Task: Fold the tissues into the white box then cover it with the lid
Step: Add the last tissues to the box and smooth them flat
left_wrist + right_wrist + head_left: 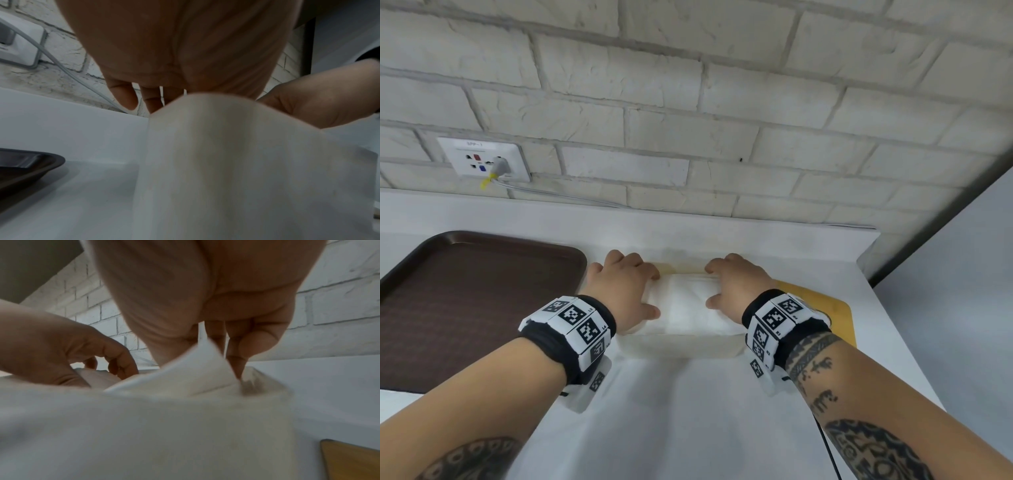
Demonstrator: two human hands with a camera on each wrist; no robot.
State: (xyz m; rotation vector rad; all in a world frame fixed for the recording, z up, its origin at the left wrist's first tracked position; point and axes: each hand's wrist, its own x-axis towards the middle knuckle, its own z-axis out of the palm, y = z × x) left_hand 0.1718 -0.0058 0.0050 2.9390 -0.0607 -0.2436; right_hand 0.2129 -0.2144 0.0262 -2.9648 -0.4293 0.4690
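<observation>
tissues [688, 305] are sitting folded in the white box [681, 346] on the counter [688, 411], mounding above its rim. left hand [623, 287] is curling fingers and thumb round the stack's left end. right hand [739, 284] is gripping the right end, tucking an edge down. folding is looking nearly finished; the wooden lid [835, 308], lying beside the box, is not yet on. the socket label [476, 144] is reading roughly "spp-1", blurred.

Head view: bright, even light with soft shadows; the edges bend with the wide angle.
Wrist views: dim — white box [185, 434] blurred.
</observation>
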